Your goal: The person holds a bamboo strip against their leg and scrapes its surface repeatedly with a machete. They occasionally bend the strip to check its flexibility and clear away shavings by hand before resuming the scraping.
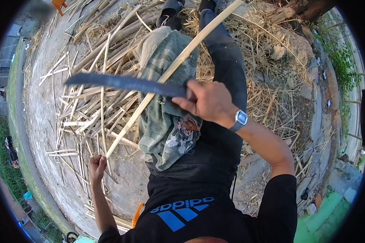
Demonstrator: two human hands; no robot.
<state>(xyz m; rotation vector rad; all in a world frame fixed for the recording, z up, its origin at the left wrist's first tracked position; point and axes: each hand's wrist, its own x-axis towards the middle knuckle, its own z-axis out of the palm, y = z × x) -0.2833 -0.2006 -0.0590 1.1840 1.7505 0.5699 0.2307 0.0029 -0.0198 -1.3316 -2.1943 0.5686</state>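
Observation:
My right hand [209, 99] is wrapped round the handle of a machete [121, 83]. Its long dark blade points left and crosses over a pale bamboo strip [190, 46]. At the strip's lower left end, my left hand [97, 165] is closed on it. The strip runs diagonally up across my lap, its far end beyond my knees. Beneath it, a grey-green cloth [162, 125] with a patterned patch covers one thigh. Part of the machete's handle is hidden inside my fingers.
Many split bamboo pieces [117, 60] lie in a heap on the concrete ground to the left and ahead. Shavings [263, 89] are strewn on the right, near broken rubble [290, 50]. An orange plastic leg [137, 214] shows beside my hip.

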